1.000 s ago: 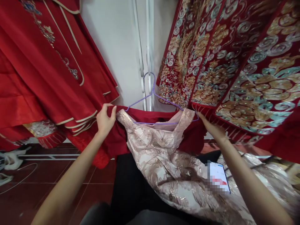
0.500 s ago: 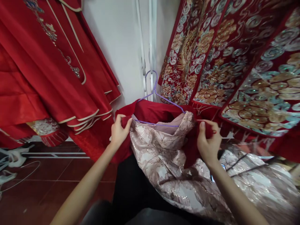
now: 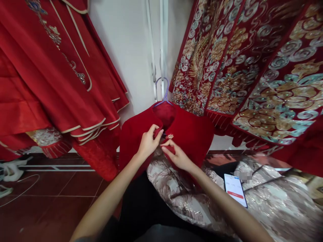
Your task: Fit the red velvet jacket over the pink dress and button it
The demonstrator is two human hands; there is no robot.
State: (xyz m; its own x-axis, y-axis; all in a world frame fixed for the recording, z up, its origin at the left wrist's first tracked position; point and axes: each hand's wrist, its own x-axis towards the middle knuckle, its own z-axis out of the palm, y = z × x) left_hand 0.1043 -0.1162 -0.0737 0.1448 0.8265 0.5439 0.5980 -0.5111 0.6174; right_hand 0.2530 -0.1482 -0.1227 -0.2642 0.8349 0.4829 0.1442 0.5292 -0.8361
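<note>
A dark red jacket [image 3: 191, 134] hangs on a purple wire hanger [image 3: 163, 90] over a pale pink brocade dress [image 3: 181, 191], whose skirt spreads across my lap. My left hand [image 3: 148, 144] pinches the jacket's left front edge just below the collar. My right hand [image 3: 176, 155] pinches the right front edge beside a small gold clasp [image 3: 169, 136]. Both hands meet at the centre front, fingers closed on the cloth. The hanger's shoulders are hidden under the jacket.
Red robes with cream trim [image 3: 58, 80] hang at the left. A heavily embroidered red and gold garment [image 3: 252, 67] hangs at the right. A phone [image 3: 235, 189] lies screen-up on the brocade skirt. White cords [image 3: 12, 188] trail over the dark red tile floor.
The red jacket's two front halves were drawn from either side over the pink dress top, which is now covered. Both hands moved inward to meet at the centre front.
</note>
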